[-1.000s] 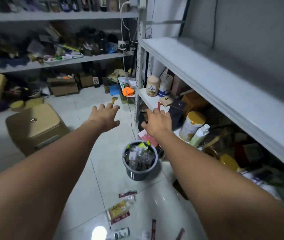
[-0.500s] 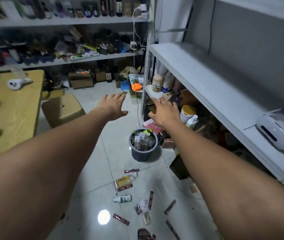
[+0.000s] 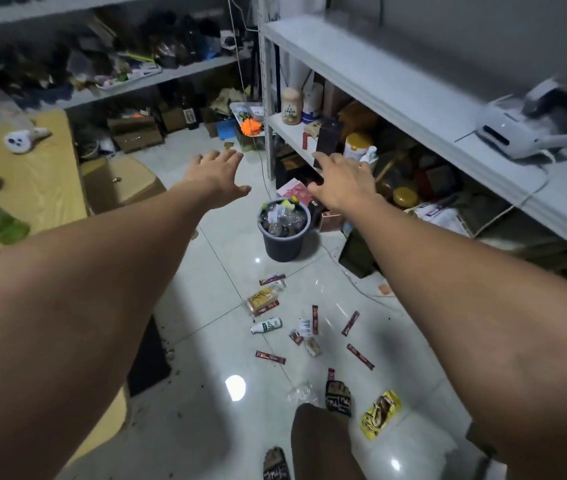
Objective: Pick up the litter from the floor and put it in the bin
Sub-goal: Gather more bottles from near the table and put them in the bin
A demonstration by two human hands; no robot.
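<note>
Tile floor (image 3: 206, 341) carries it all. Fingers of left hand (image 3: 218, 176) flat, spread, empty; bin (image 3: 284, 244) just under and between both hands' fingers; litter (image 3: 315, 318), sachets pointing every way plus a bottle (image 3: 266, 326), lies well below the fingers, toward the feet; right hand (image 3: 341, 183) spread, empty, probably slightly nearer it.

Nothing here can be read for certain. The jar (image 3: 291, 106) on the shelf (image 3: 284, 129) carries a pale label with dark characters, too blurred to make out. The small white bottle (image 3: 266, 326) bears a green mark, perhaps letters, but it is not legible. A white slip (image 3: 305, 327) near it shows a dark block of fine print. The dark red sachets (image 3: 270, 357), the yellow wrapper (image 3: 380, 414) and the slipper (image 3: 338, 396) all carry pale markings — none is sharp enough to read.
</note>
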